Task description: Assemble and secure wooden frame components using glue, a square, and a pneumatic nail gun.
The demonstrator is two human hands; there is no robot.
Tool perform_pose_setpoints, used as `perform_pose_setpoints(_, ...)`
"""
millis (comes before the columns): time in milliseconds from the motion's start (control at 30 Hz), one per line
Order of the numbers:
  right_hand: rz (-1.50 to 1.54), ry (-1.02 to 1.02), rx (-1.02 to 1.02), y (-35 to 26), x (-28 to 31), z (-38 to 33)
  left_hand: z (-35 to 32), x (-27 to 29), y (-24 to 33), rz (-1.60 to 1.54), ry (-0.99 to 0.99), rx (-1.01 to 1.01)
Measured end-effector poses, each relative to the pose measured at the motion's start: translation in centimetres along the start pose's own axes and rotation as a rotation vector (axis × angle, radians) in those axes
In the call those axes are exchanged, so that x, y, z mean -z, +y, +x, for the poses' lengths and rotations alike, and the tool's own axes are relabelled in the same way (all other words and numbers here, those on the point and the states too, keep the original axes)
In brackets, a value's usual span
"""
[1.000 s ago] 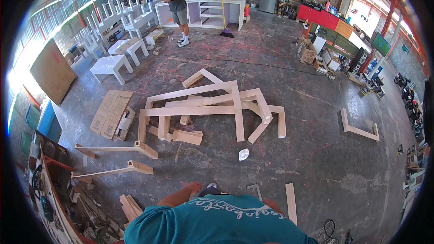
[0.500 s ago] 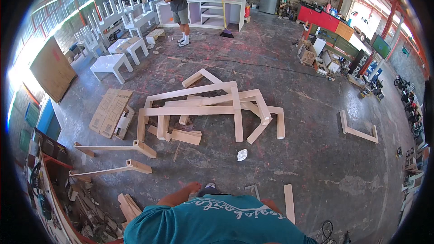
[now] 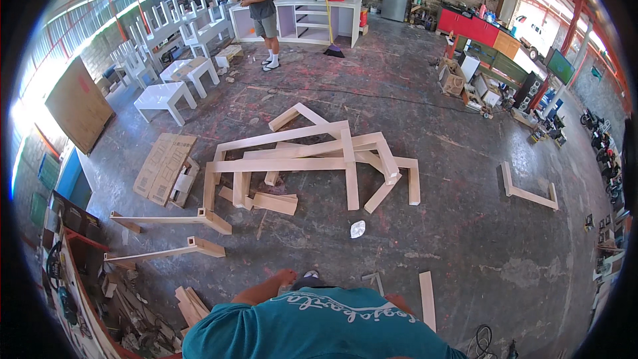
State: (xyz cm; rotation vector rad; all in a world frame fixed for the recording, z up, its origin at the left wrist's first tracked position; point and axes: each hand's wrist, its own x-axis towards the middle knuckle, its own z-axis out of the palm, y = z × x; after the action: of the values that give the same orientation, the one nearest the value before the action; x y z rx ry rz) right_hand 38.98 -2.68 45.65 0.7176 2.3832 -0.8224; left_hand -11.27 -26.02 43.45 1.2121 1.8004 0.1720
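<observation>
My left hand (image 3: 286,276) is beside my shoe at the lower middle; its fingers are too small to make out, and no object shows in it. Only a bit of my right arm (image 3: 400,303) appears past the teal shirt (image 3: 319,326); my body hides that hand. Nearest to the right arm lies a grey L-shaped piece (image 3: 374,282), with a pale wooden board (image 3: 427,300) farther right. Ahead of me, several wooden frames (image 3: 286,165) lie piled across one another. A crumpled white scrap (image 3: 357,229) sits on the floor between the pile and me.
Two wooden frame pieces (image 3: 211,247) lie left; another U-shaped frame (image 3: 530,193) lies far right. Flattened cardboard (image 3: 163,167) rests near white tables (image 3: 164,99). A person (image 3: 262,13) stands by a white counter (image 3: 310,23). Wood offcuts (image 3: 191,304) and a black cable (image 3: 483,340) are close by.
</observation>
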Motion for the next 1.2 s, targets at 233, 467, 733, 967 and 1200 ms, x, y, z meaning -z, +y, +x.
perform_pose_setpoints(233, 0.01, 0.103, 0.016, 1.3, -1.7, 0.9, 0.7, -0.1, 0.5, -0.43, -0.033, 0.329)
perform_pose_setpoints(467, 0.398, 0.103, -0.112, 0.6, -1.0, 0.3, 0.7, -0.1, 1.4, -0.576, 0.011, 0.397)
perform_pose_setpoints(733, 0.003, 0.136, 0.122, 1.6, -2.2, 1.5, -0.8, 1.1, 2.4, -0.198, -0.112, 0.262)
perform_pose_setpoints(967, -0.08, 0.092, 0.146, 2.0, -3.6, 1.2, -0.5, 0.1, 1.8, -0.549, -0.038, 0.423)
perform_pose_setpoints(1200, 0.002, -0.015, -0.038, -0.6, -1.5, 0.5, -0.1, -0.2, 0.5, -0.195, -0.081, 0.256)
